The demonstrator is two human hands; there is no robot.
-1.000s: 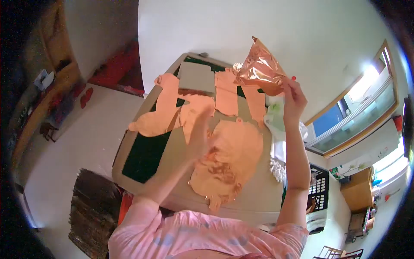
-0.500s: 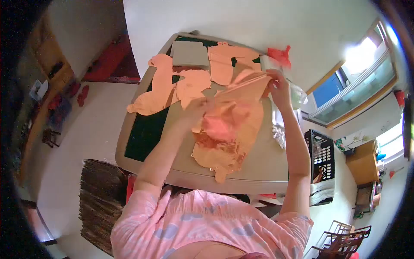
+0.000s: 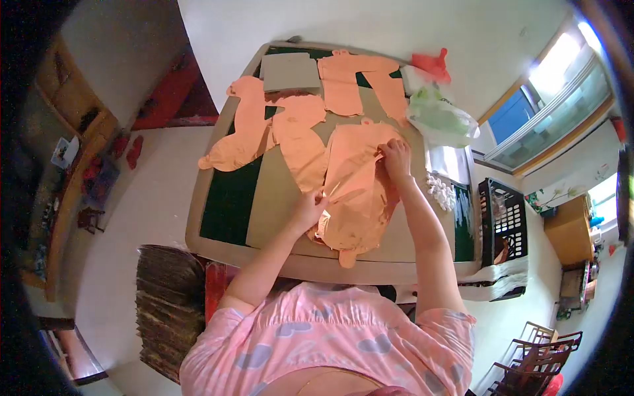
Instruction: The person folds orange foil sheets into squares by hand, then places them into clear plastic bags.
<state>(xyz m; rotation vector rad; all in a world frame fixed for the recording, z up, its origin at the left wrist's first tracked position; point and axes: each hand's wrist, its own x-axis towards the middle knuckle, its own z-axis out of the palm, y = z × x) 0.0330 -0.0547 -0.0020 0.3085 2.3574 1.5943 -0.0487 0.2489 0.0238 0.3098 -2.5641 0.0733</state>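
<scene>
From the head camera, looking down over the pink sleeves, a flat foil balloon [image 3: 360, 198] lies on the near half of the table [image 3: 198, 245], right in front of the person. It is thin, copper-pink film, matte in most places and shiny where a crease catches the light between the two hands. Its outline is a rounded pear. The long axis runs from the far side of the table toward the person, leaning a little to the left, and the small neck tab at the near end points at the person's chest.

The left hand [image 3: 309, 210] is at the balloon's left edge, with thumb and fingers closed in a pinch on the film. The right hand [image 3: 396, 158] is at the upper right edge, its fingers curled tight and gripping the foil there.

Farther back, more flat foil shapes [image 3: 246, 129] of the same colour lie spread out and overlapping. Some rest on a dark green mat [image 3: 224, 208], and a grey card [image 3: 289, 71] sits by the far rim. A crumpled pale green plastic bag [image 3: 441, 117] and a red scrap [image 3: 432, 64] are at the far right corner. Small white bits [image 3: 441, 191] lie near the right edge, and a black crate [image 3: 500, 221] stands just beside the table.
</scene>
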